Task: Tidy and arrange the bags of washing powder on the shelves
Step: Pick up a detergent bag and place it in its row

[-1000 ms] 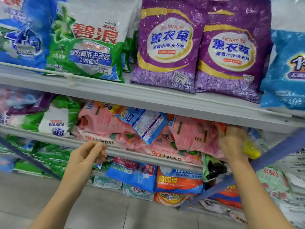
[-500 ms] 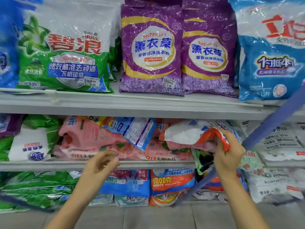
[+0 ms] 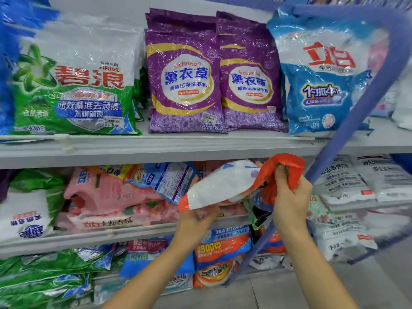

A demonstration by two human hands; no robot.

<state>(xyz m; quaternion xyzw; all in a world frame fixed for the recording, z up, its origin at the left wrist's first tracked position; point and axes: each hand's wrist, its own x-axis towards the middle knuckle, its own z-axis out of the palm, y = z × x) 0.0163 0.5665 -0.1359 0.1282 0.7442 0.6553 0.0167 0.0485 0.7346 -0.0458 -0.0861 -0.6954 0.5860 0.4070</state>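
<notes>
Long grey shelves [image 3: 156,150] are running across a shop, one above another. A pale wall [image 3: 124,10] is showing behind the top one. A blue bar [image 3: 347,134] is slanting down at the right, in front of the shelves. Grey floor tiles [image 3: 274,291] are showing at the bottom. Bright light is shining on everything.

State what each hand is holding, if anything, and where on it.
Both hold the white and orange bag: the right hand pinches its orange end, the left hand supports it from beneath near the other end.
</notes>
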